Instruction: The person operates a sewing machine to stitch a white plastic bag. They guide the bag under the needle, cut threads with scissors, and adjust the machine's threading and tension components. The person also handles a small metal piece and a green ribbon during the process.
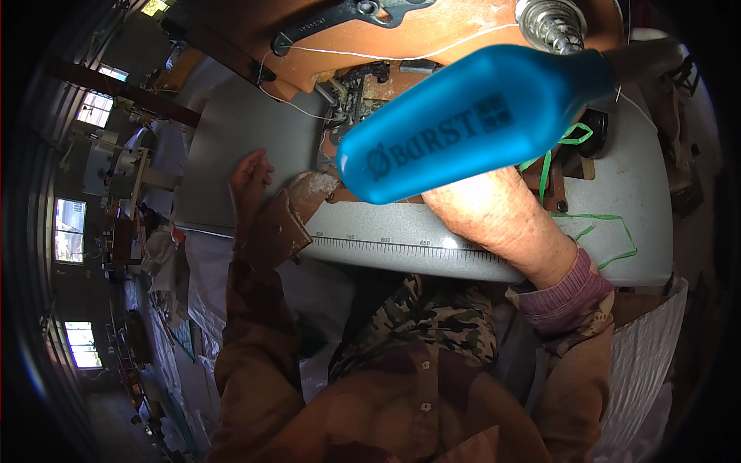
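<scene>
A brown sewing machine (455,21) stands over a grey table (602,231), its white thread (401,58) running from the tension spring down to the left. My left hand (251,174) rests at the table's left part, fingers loosely curled with nothing visible in them. It is beside a worn brown plate (285,231) at the front edge. My right hand (455,197) reaches under a blue lamp head (463,123), which hides its fingers. Beyond it lie the machine's exposed metal parts (355,96) near the needle area.
Green cord (617,220) loops over the table's right side and up by the machine. A ruler scale (401,245) runs along the front edge. White sheeting (648,363) hangs at the right. A cluttered workshop with several windows (69,231) extends to the left.
</scene>
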### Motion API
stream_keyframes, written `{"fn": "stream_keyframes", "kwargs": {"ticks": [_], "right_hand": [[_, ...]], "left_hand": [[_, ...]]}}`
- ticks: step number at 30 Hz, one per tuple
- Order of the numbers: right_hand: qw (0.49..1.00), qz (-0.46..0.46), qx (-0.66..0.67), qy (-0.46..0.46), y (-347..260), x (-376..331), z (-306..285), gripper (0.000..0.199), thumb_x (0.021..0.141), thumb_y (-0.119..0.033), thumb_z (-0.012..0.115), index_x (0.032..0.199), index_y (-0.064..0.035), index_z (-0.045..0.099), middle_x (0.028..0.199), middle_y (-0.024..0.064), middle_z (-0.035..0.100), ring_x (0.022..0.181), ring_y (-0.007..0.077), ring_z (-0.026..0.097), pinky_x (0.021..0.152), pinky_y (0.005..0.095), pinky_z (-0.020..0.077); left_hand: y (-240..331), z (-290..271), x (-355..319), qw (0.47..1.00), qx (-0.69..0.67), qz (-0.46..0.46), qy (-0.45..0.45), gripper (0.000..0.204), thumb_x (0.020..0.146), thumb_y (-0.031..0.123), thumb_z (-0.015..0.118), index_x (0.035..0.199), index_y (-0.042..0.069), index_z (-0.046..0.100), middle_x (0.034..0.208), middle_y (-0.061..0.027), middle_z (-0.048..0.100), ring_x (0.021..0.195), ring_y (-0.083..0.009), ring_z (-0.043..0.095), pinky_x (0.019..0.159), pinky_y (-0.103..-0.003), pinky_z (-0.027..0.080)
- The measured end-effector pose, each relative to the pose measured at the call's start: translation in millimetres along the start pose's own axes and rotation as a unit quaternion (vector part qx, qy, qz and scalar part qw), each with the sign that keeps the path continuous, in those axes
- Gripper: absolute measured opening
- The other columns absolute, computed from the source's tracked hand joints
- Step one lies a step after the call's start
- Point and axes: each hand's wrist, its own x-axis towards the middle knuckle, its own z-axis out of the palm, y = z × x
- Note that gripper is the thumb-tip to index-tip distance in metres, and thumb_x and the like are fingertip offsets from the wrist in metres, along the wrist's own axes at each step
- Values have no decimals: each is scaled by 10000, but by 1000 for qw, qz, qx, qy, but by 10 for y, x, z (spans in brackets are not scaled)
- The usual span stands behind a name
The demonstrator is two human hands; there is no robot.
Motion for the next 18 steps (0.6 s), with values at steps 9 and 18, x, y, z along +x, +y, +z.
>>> {"fn": "stream_keyframes", "kwargs": {"ticks": [9, 18], "right_hand": [[1000, -7, 14, 26, -55, 0, -147, 116, 802, -83, 617, 864, 13, 641, 762, 130, 636, 727, 272, 653, 694, 389, 520], [999, -17, -6, 46, -4, 18, -11, 95, 799, -70, 610, 826, 18, 633, 729, 146, 625, 711, 294, 653, 683, 398, 526]], "left_hand": [[12, 0, -1, 1000, 1, -6, -2, 337, 972, 173, 630, 1256, -8, 614, 865, -17, 670, 676, -36, 521, 572, -186, 379], [-12, -14, 4, 1000, -19, 3, -7, 344, 967, 179, 626, 1255, -9, 614, 877, -17, 667, 681, -39, 519, 581, -188, 385]]}}
